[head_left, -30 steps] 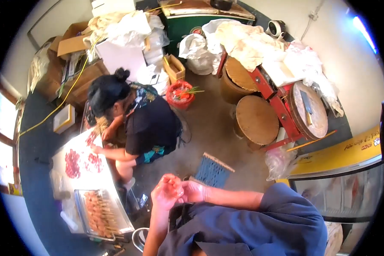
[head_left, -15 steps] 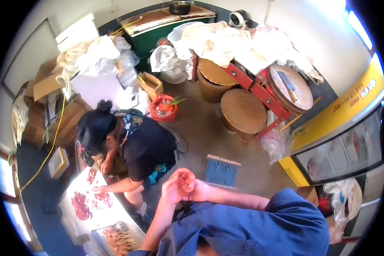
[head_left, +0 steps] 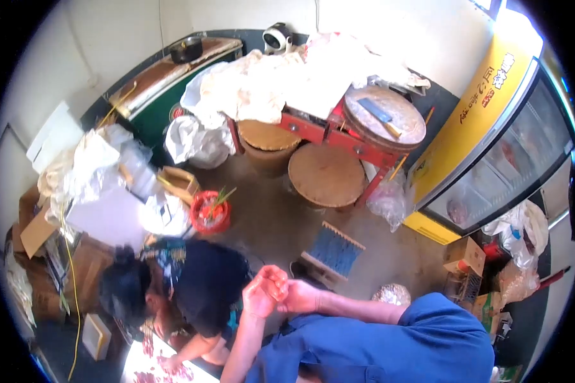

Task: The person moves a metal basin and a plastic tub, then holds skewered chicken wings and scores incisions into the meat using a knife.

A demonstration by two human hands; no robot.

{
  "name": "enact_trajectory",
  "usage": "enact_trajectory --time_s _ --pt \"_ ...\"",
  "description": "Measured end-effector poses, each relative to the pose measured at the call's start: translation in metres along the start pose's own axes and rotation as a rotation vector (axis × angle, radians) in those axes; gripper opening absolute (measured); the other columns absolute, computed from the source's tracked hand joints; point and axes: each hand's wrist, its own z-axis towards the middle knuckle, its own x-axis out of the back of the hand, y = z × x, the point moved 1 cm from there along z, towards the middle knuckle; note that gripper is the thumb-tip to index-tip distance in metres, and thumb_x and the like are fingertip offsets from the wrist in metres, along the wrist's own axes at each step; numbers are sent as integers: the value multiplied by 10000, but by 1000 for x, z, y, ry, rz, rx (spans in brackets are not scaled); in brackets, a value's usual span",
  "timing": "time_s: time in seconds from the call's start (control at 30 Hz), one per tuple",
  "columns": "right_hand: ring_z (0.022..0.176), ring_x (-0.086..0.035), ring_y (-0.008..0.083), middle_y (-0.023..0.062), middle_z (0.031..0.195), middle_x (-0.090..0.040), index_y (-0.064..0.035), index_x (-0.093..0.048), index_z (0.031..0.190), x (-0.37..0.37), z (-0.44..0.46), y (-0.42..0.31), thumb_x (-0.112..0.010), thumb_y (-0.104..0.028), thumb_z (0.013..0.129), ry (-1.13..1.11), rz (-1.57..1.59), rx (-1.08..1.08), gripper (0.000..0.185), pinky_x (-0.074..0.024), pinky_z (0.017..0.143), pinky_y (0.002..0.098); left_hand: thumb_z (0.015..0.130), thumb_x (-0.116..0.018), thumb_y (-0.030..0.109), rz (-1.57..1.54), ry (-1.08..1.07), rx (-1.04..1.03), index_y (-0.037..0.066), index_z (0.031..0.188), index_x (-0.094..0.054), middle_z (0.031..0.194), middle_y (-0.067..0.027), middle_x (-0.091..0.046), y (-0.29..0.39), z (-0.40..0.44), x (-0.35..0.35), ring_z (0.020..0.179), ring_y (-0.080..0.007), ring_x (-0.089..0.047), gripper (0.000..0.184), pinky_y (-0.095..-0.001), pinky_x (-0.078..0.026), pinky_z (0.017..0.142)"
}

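My left hand (head_left: 265, 292) and my right hand (head_left: 298, 296) meet in front of my blue clothing (head_left: 377, 341). The left is curled, its fingers reddish and wet-looking. My right hand is closed too, pressed against the left from the side. Whatever lies between them, if anything, is hidden. To the left a co-worker (head_left: 201, 287) in a dark top bends over a white board (head_left: 204, 373). Dark red meat pieces (head_left: 148, 345) lie on that board, and a co-worker's hand (head_left: 170, 364) touches some.
A blue slatted stool (head_left: 334, 250) stands on the floor ahead. Beyond are lidded barrels (head_left: 328, 174), a red table (head_left: 310, 129) and a round chopping block (head_left: 390, 115) with a cleaver (head_left: 375, 110). A yellow fridge (head_left: 473, 121) is right; a red basket (head_left: 211, 212) is left.
My view has swung to the right, so the fridge shows more and the skewer tray has left the frame. My cupped hands have closed more tightly together.
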Motion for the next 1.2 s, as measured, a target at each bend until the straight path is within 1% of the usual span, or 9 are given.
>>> enact_trajectory --time_s 0.2,0.3,0.43,0.6,0.67,0.73,0.93,1.0,1.2 --pt "969 -610 153 4 1190 -597 -143 -458 1326 -20 21 -87 -426 -256 961 210 -81 9 383 -506 751 317 851 -602 312 17 144 0 -27 1136 -547 1002 -211 -619 22 79 -4 799 -293 -622 446 -352 -533 585" --pt "895 -610 203 59 975 -660 -85 -630 971 -64 34 -135 -468 -267 938 323 -10 -5 247 -489 748 357 869 -586 305 -11 185 -24 -25 1140 -541 989 -208 -620 38 118 -5 796 -285 -625 428 -345 -530 570" --pt "755 -601 216 63 731 -621 -82 -608 748 -92 62 -181 -508 -249 889 389 -63 63 240 -479 694 343 889 -571 281 85 167 -67 -25 1142 -531 996 -195 -623 57 160 -14 795 -270 -621 399 -319 -511 557" --pt "752 -618 207 45 775 -642 -105 -628 798 -51 86 -219 -505 -267 899 377 -77 30 226 -496 691 352 862 -566 325 156 110 -76 -3 1191 -472 1035 -171 -594 81 193 3 815 -245 -579 474 -290 -457 576" --pt "772 -619 199 25 834 -649 -143 -639 869 -54 97 -217 -508 -293 900 313 -102 -16 202 -501 695 359 899 -571 234 22 35 -113 -26 1172 -532 1046 -203 -629 86 206 6 861 -254 -634 379 -290 -519 621" --pt "781 -599 159 -17 866 -621 -171 -591 965 -85 105 -211 -465 -330 930 495 -262 -82 206 -486 658 336 907 -564 238 24 9 -76 -23 1178 -533 1057 -209 -628 91 214 9 887 -261 -638 378 -282 -517 609" --pt "879 -618 205 14 956 -656 -159 -636 995 -49 119 -214 -545 -356 890 258 -161 -33 241 -510 730 378 901 -590 233 -2 -69 -70 -10 1157 -562 1053 -209 -629 123 200 7 827 -245 -629 354 -287 -526 651" --pt "900 -620 211 22 971 -662 -147 -635 1004 -49 123 -218 -539 -377 902 337 -106 28 269 -515 742 374 884 -593 323 102 23 -79 -19 1159 -486 1044 -184 -600 130 199 13 797 -208 -597 453 -262 -456 543" --pt "924 -608 197 27 1000 -644 -126 -590 1078 -37 151 -264 -384 -359 978 357 -176 20 327 -492 753 343 867 -575 336 58 76 -79 11 1175 -485 1053 -170 -604 162 234 27 773 -229 -576 456 -265 -407 511"
